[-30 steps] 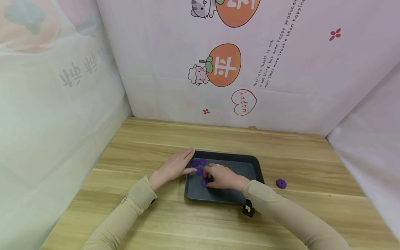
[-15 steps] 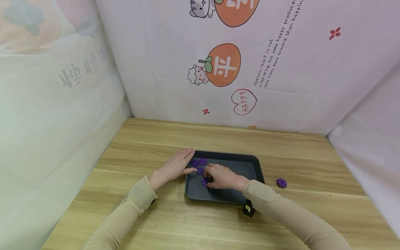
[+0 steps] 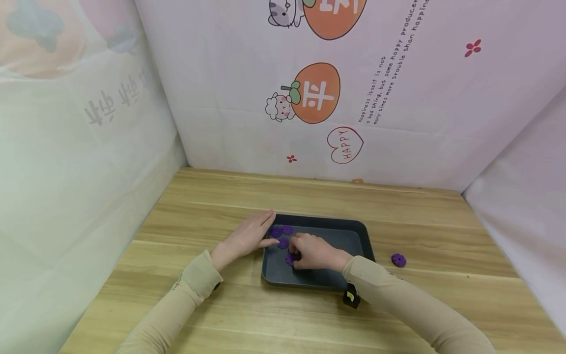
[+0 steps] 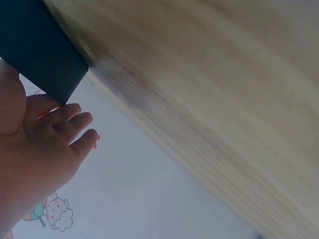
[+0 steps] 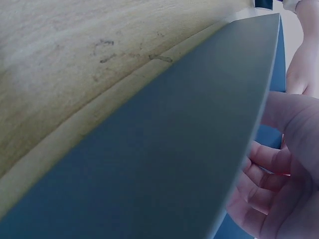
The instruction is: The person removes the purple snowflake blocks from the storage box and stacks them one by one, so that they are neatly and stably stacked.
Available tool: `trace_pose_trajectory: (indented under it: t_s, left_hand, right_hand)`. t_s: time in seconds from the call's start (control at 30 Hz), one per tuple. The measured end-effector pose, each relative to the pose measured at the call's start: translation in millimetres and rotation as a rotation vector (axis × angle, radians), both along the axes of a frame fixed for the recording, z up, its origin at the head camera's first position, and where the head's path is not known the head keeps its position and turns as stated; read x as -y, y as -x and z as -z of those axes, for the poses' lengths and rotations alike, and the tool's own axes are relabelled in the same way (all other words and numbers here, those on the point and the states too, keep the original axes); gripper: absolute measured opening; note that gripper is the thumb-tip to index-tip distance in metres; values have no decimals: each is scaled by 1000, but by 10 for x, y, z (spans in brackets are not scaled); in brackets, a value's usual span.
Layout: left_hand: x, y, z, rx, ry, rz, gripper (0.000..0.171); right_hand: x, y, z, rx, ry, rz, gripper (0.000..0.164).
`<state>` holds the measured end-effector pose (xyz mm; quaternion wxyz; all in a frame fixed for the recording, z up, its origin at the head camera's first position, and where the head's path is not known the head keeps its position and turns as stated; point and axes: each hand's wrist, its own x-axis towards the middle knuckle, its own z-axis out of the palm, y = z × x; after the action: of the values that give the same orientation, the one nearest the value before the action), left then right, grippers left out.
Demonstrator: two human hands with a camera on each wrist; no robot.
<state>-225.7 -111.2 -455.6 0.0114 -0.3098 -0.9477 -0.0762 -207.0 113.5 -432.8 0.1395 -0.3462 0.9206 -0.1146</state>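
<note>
A dark grey rectangular tray lies on the wooden table, with several purple flower-shaped pieces in its left part. My left hand rests at the tray's back left corner, fingers fairly straight along the outside and thumb reaching over the rim beside a purple piece. In the left wrist view, the fingers lie against the tray's dark outer wall. My right hand reaches into the tray, fingers bent, pinching a purple flower-shaped piece between thumb and fingers. Its grip is hidden by the tray wall in the right wrist view.
Two more purple pieces lie near the tray's back left corner. Another purple flower-shaped piece sits on the table to the right of the tray. A small black device hangs under the right sleeve. Printed cloth walls the table's back and sides.
Both hands and the tray stay nearly in place. The right fingers shift only slightly at the pinched purple piece.
</note>
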Motion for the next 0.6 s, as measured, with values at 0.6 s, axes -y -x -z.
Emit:
trace_pose_trajectory:
  t_s: [0.6]
  left_hand:
    - [4, -14, -7, -3, -22, 12, 80]
  right_hand:
    - [-16, 16, 4, -5, 12, -31, 24]
